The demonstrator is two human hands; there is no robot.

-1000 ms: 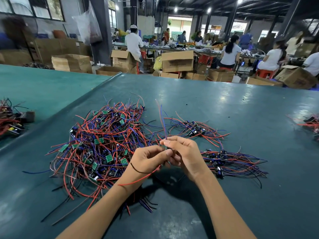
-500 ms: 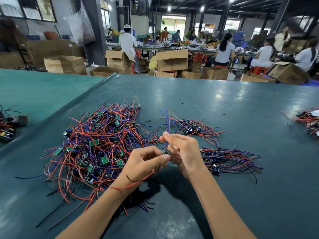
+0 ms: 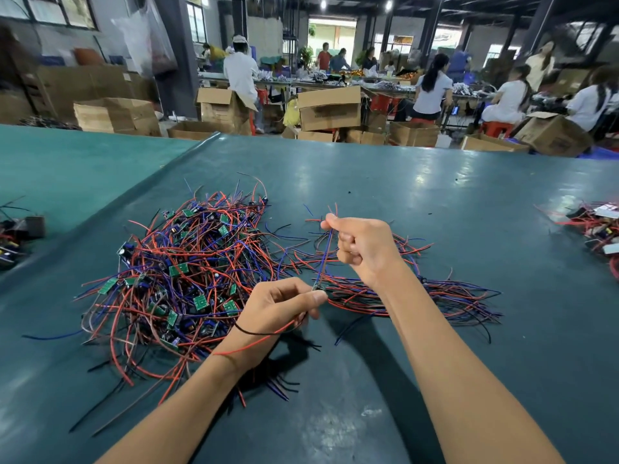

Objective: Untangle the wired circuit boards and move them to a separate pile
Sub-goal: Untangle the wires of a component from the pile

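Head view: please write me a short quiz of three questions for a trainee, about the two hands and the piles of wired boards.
1. True or false: the right hand lies flat on the table.
2. Where is the big tangled pile? A) to the left of both hands B) to the right of both hands C) inside a cardboard box
3. Fill in: the lower end of the stretched wired board is pinched by the ____ hand.

Key: 1 false, it pinches the wire ends above the table. 2 A. 3 left, the left hand.
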